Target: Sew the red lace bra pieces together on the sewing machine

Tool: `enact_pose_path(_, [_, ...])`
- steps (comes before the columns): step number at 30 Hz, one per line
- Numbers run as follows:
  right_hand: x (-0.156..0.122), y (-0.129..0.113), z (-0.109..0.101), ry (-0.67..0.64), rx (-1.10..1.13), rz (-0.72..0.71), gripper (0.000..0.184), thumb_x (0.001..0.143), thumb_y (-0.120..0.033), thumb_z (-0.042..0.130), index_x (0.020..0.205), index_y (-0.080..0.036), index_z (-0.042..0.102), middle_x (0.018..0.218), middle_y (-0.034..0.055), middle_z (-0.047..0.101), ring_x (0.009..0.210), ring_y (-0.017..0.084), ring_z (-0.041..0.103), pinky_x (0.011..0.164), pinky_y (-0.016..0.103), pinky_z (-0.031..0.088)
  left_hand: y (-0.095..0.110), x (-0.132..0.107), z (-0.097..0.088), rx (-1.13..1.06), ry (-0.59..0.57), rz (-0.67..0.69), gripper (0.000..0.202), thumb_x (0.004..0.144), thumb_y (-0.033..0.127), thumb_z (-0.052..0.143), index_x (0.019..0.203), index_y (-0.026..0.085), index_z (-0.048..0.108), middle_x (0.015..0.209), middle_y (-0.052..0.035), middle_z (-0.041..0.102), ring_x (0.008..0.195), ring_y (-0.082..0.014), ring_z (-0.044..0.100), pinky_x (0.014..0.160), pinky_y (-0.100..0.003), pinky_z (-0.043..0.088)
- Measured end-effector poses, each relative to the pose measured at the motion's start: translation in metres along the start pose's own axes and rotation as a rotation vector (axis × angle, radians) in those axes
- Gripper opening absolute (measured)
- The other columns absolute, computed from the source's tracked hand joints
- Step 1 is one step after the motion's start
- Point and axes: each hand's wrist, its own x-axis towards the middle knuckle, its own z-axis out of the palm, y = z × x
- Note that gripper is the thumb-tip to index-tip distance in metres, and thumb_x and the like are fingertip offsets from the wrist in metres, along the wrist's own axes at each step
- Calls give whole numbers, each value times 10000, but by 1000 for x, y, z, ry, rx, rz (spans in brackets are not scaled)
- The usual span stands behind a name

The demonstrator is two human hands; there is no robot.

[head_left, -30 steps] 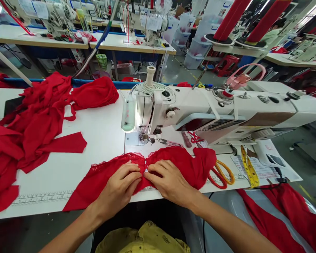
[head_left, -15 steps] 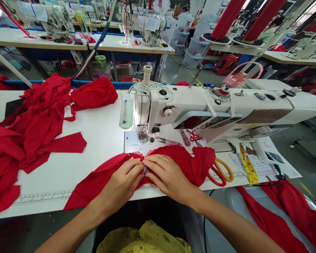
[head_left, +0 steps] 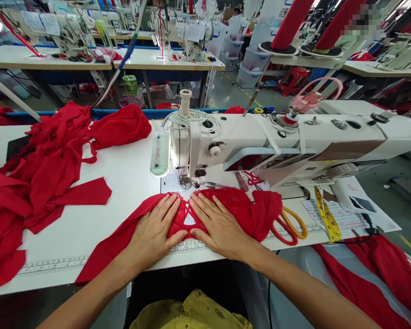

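Note:
A red garment piece (head_left: 256, 208) with lacy edges lies across the front of the sewing table, just before the sewing machine (head_left: 246, 137). My left hand (head_left: 155, 228) rests flat on its left half, fingers stretched out. On the right half my right hand (head_left: 217, 221) presses down, fingers also spread. Between the hands, crossed red straps run over a small white speckled patch (head_left: 189, 218). The machine's presser foot (head_left: 185, 180) stands just beyond the cloth. Scissors with red and orange handles (head_left: 296, 224) lie by the garment's right end, blades hidden.
Red fabric pieces (head_left: 51, 169) are heaped on the left. A yellow tape measure (head_left: 327, 217) lies over a paper sheet on the right. Tweezers (head_left: 215, 185) sit under the machine arm. More red cloth (head_left: 380, 274) hangs over a bin at lower right.
My fingers were gathered together at the garment's middle; now both hands have moved apart and lie flat. The crossed straps and white patch between them have come into view.

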Motion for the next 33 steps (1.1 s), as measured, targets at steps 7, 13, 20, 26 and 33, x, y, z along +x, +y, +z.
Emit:
enact_pose_path(7, [3,2,-1,14,-2,-3,727,1001,-468,472,1580,-158,161,1624,103,220,1518,243,165,1221,522,218,-4,4,-1,-4,-25,-16,710,1013,597,362,1570,198,177,1585,-92,311,1442,-294,316,1015,-447,498])
enact_pose_path(13, [4,2,-2,-2,8,6,708,1004,-481,461,1570,-140,204,1623,96,215,1519,233,164,1229,513,194,-5,4,0,3,-21,-14,697,1015,587,365,1568,201,187,1587,-84,309,1444,-289,312,1022,-445,493])
enact_pose_path(20, [4,3,-2,7,26,3,726,1007,-493,449,1581,-159,154,1620,101,226,1521,227,154,1231,510,183,-6,4,1,-30,-6,-8,712,1004,574,414,1570,202,194,1574,-100,334,1434,-293,330,1032,-421,486])
enact_pose_path(26, [3,2,-4,10,29,-2,710,999,-478,475,1567,-140,214,1615,117,248,1518,231,170,1221,531,207,-7,4,1,-21,-7,-6,706,1004,572,415,1561,187,216,1572,-110,335,1433,-294,332,1024,-422,492])
enact_pose_path(33, [0,2,-8,118,25,-58,478,989,-399,525,1427,-212,489,1616,137,271,1510,282,195,1190,574,235,-5,3,1,-8,-14,-6,705,1010,567,402,1561,170,211,1583,-111,311,1439,-300,320,1011,-450,502])
